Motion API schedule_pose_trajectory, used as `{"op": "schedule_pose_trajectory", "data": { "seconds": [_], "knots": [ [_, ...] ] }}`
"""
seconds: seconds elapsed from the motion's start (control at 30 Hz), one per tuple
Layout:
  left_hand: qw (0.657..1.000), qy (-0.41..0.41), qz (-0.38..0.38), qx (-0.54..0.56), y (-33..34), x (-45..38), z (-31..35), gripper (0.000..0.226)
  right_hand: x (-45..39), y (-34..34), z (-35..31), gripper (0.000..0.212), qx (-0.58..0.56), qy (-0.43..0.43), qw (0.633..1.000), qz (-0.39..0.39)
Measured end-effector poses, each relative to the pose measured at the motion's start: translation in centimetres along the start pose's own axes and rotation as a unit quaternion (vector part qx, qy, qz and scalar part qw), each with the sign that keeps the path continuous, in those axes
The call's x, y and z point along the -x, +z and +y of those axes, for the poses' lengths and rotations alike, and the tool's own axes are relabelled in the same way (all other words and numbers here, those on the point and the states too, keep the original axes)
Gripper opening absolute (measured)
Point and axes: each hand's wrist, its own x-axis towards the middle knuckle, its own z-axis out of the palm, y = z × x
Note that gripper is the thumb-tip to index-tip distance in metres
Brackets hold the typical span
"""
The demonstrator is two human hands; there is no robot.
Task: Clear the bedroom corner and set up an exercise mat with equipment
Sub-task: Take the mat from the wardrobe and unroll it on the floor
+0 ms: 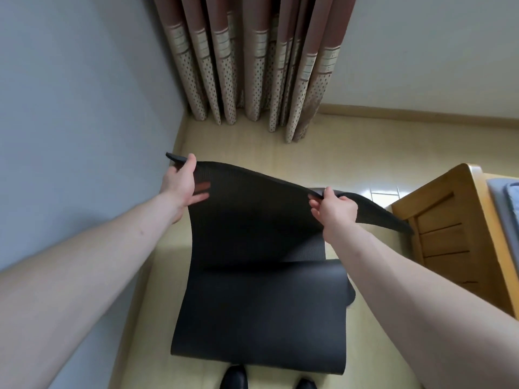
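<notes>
You pinched the black foam exercise mat (261,290) with left hand (179,183) and right hand (335,207); lowering its far edge evenly probably suited best.

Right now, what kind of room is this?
Probably a bedroom corner: brown floor-length curtain with a dotted beige hem, wooden bed frame with grey bedding at the right, and glossy pale floor. Both hands hold a black foam exercise mat above it.
</notes>
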Motion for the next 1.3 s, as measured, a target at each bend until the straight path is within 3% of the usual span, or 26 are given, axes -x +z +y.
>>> {"op": "schedule_pose_trajectory", "data": {
  "seconds": [0.13,0.23,0.33,0.43,0.5,0.6,0.67,0.77,1.0,1.17,1.3],
  "knots": [
    [0.998,-0.038,-0.035,-0.032,-1.6,-0.9,-2.0,0.074,-0.7,3.6,-1.7,0.032,-0.020,-0.045,0.998,0.035],
    [0.995,-0.060,-0.049,-0.055,-2.3,-1.6,-3.8,0.071,-1.1,5.5,-2.2,0.026,0.015,-0.072,0.997,0.025],
    [0.994,-0.057,-0.048,-0.081,-2.6,-1.9,-4.9,0.070,-1.5,6.2,-1.9,0.042,0.071,-0.073,0.994,-0.032],
    [0.989,-0.042,-0.044,-0.135,-3.1,-2.0,-6.0,0.066,-2.0,5.4,0.7,0.043,0.183,-0.087,0.974,-0.103],
    [0.978,-0.032,-0.057,-0.197,-3.7,-1.9,-7.5,0.059,-2.5,3.8,3.6,0.045,0.281,-0.116,0.944,-0.130],
    [0.941,-0.034,-0.086,-0.327,-5.2,-1.1,-11.1,0.062,-2.7,-0.5,8.2,0.052,0.462,-0.157,0.858,-0.163],
    [0.909,-0.045,-0.109,-0.400,-6.0,-0.5,-13.8,0.073,-3.0,-3.6,11.1,0.056,0.550,-0.149,0.803,-0.173],
    [0.870,-0.059,-0.118,-0.475,-6.7,0.0,-17.2,0.059,-3.9,-7.4,14.7,0.061,0.611,-0.110,0.765,-0.172],
    [0.813,-0.081,-0.127,-0.562,-6.8,-1.8,-25.4,0.057,-9.0,-11.7,20.9,0.072,0.631,-0.052,0.761,-0.141],
    [0.744,-0.042,-0.162,-0.647,-3.8,-4.7,-31.1,0.073,-14.1,-13.2,26.1,0.086,0.626,-0.026,0.771,-0.114],
    [0.750,-0.056,-0.147,-0.642,-1.0,-8.1,-34.9,0.094,-18.0,-14.3,29.9,0.102,0.619,-0.021,0.782,-0.072]
  ]
}}
